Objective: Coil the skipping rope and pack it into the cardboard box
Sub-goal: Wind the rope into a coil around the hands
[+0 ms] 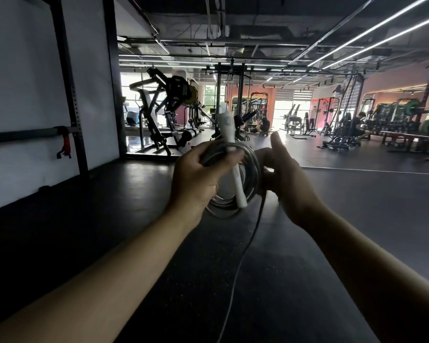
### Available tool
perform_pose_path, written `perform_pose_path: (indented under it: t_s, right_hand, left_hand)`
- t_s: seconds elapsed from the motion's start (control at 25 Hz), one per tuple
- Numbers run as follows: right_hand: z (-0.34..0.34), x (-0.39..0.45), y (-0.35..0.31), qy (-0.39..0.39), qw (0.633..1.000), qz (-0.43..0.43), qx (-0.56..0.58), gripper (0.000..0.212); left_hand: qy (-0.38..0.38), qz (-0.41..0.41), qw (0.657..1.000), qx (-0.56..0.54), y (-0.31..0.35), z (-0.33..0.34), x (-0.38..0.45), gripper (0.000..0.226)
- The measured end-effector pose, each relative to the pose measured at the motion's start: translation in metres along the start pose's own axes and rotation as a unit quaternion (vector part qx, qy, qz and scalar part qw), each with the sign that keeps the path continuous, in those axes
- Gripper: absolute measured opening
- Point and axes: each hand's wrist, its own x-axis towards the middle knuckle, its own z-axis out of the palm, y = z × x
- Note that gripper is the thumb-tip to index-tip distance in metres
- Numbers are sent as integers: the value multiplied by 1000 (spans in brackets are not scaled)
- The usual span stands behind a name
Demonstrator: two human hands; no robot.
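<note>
A gym interior seen from head height, with two bare forearms reaching forward over a dark rubber floor (pixel 332 206). At far left stands a white wall panel (pixel 22 95) crossed by one black upright post (pixel 69 100) carrying a horizontal bar. Beyond it sits a black weight machine (pixel 163 105). At centre, the left hand (pixel 196 177) has its fingers curled round one skipping rope (pixel 233 174), wound into several grey loops, and round one white handle (pixel 233 154) that slants across the coil. One loose strand of the rope hangs from the coil's right side down toward the bottom edge. Just right of the coil, the right hand (pixel 285 177) curls its fingers on the coil's right edge, thumb raised. At far right, rows of racks and benches (pixel 357 125) recede under several white ceiling light strips (pixel 381 28).
</note>
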Motion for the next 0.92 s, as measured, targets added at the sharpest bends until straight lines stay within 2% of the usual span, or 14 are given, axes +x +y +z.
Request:
perform_pose_path:
  t_s: [0.08, 0.16, 0.28, 0.36, 0.52, 0.68, 0.8, 0.92]
  right_hand:
    - [16, -3, 3, 25, 997, -39, -68, 68]
    - [28, -2, 7, 66, 990, -51, -110, 54]
    - [31, 0, 8, 53, 997, -23, -52, 44]
    - [29, -1, 8, 57, 997, -21, -43, 37]
    - [38, -6, 11, 49, 998, 2, 44, 34]
    - [48, -7, 14, 101, 991, -75, 53, 27]
    - [53, -9, 17, 111, 988, -90, 57, 25]
    - [50, -7, 17, 115, 989, -90, 33, 22]
  left_hand:
    - [86, -45, 994, -50, -9, 8, -2, 23]
    - [129, -89, 982, -106, -12, 15, -3, 27]
    - [163, -111, 973, -117, -11, 21, -3, 28]
    - [188, -110, 968, -127, -11, 20, -1, 27]
    - [222, -38, 971, -84, -18, 16, 2, 23]
    - [216, -22, 975, -37, -27, 15, -1, 34]
    - [200, -8, 980, -5, -28, 13, -2, 40]
    - [155, -68, 985, 6, -24, 7, -1, 42]
